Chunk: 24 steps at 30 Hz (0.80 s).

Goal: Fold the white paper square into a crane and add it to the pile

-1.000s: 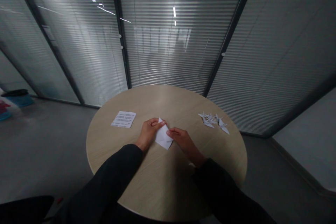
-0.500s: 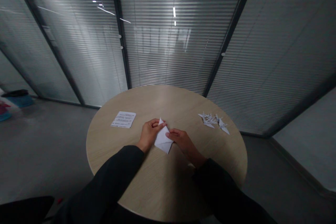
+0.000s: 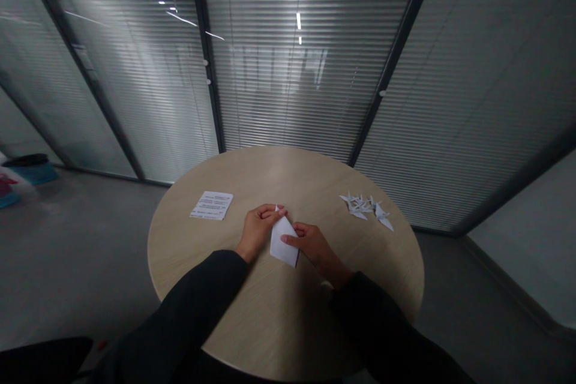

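A folded white paper (image 3: 282, 246) is held between my two hands, above the middle of the round wooden table (image 3: 279, 171). My left hand (image 3: 260, 227) pinches its top corner between thumb and fingers. On the paper's right side, my right hand (image 3: 310, 243) grips the edge, with the thumb lying on the front face. The fingers behind the paper are partly hidden. To the left lies a stack of printed paper sheets (image 3: 211, 205). Several folded white paper cranes (image 3: 360, 205) lie in a group on the right part of the table.
Behind the table stands a glass partition with blinds (image 3: 288, 102) and dark frames. A blue bin (image 3: 33, 169) is on the floor at the far left. Something dark (image 3: 45, 357), perhaps a chair, shows at the lower left.
The paper has shifted slightly right and down, and its lower flap now lies flat against the rest, showing a smooth face. My right thumb has moved a little left and down on it.
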Each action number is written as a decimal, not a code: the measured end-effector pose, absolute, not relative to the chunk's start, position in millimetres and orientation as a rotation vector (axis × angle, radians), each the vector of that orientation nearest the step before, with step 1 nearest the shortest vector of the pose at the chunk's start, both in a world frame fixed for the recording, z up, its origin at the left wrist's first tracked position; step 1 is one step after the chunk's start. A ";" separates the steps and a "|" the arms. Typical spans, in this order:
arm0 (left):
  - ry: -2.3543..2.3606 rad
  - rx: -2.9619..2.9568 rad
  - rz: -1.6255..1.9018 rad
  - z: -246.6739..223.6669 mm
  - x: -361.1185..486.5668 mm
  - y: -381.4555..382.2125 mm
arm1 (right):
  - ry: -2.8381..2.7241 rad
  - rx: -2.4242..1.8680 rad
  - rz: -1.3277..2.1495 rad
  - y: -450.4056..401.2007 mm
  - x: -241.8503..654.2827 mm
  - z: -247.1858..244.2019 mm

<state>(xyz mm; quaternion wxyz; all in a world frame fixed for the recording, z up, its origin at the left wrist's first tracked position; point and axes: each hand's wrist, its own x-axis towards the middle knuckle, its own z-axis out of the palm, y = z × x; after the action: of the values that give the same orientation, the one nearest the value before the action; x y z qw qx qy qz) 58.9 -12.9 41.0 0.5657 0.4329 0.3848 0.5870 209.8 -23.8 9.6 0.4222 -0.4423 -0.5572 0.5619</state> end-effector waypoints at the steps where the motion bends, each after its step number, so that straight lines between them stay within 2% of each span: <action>1: 0.893 1.012 1.387 43.3 58.3 -13.7 | -1.405 -1.112 1.402 -23.8 210.0 9.8; 24: 0.923 1.135 1.262 65.7 41.8 -18.9 | -1.341 -1.058 1.552 -32.2 213.1 23.5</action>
<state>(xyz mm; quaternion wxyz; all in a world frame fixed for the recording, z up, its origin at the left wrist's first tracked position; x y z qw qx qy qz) 41.8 -18.9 65.7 0.5686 0.4833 0.3929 0.5374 213.1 -32.2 23.5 0.4050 -0.4193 -0.5311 0.6149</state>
